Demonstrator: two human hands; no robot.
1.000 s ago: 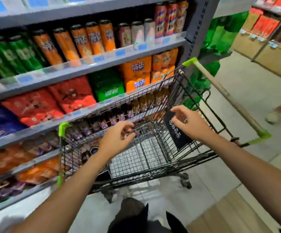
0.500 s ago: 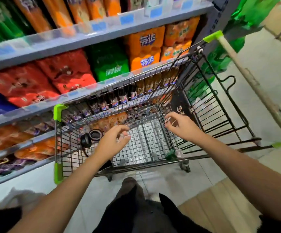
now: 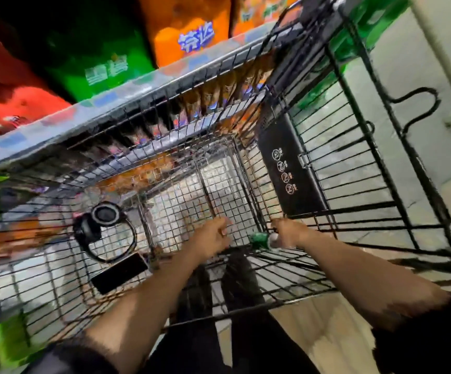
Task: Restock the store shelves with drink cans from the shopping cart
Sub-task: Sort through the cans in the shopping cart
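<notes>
While the right hand (image 3: 286,234) reached the green can (image 3: 259,240) lying low in the cart (image 3: 354,168), its grip unclear, and the left hand (image 3: 213,236) hovered loosely curled and empty, the can likely was rigid, smooth, best grasped around its body.

— What can't be made out inside the shopping cart (image 3: 327,168)?
— Motion blur smears the green can (image 3: 259,240) near the right hand (image 3: 289,234); its label is unreadable, and the hand's fingers blend into it, so any grip is unclear.

— And the left hand (image 3: 213,237)?
— Its fingertips blur against the wire floor.

— The shelf (image 3: 138,87) beyond?
— The orange pack (image 3: 189,31), green pack (image 3: 100,58) and red pack (image 3: 11,109) are cut off by the top and left edges. Bottles behind the far wire wall are only brown streaks.
</notes>
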